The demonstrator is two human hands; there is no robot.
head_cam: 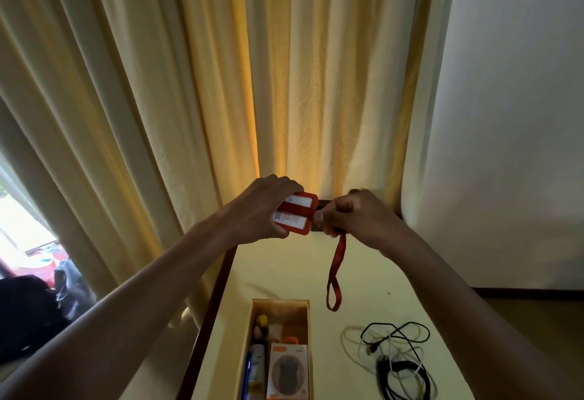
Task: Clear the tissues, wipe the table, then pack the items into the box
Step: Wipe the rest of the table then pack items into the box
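We are looking at an orange tag (pixel 295 213) that is being held up in the air over the far edge of the table (pixel 278 266), not yet in the box. The left hand (pixel 265 210) is gripping the tag's body, fingers curled over its top and thumb under it. The right hand (pixel 354 216) is pinching the orange strap (pixel 336 270) just beside the tag. The strap's loop is dangling free above the table. We are judging that the strap is being gathered so the tag fits the narrow space.

The open wooden box (pixel 308 330) is lying along the table's left edge, already holding a packaged mouse (pixel 287 371) and smaller items. Tangled black and white cables (pixel 395 358) are waiting to the right of the box, apart from it. Yellow curtains (pixel 221 83) are hanging behind.
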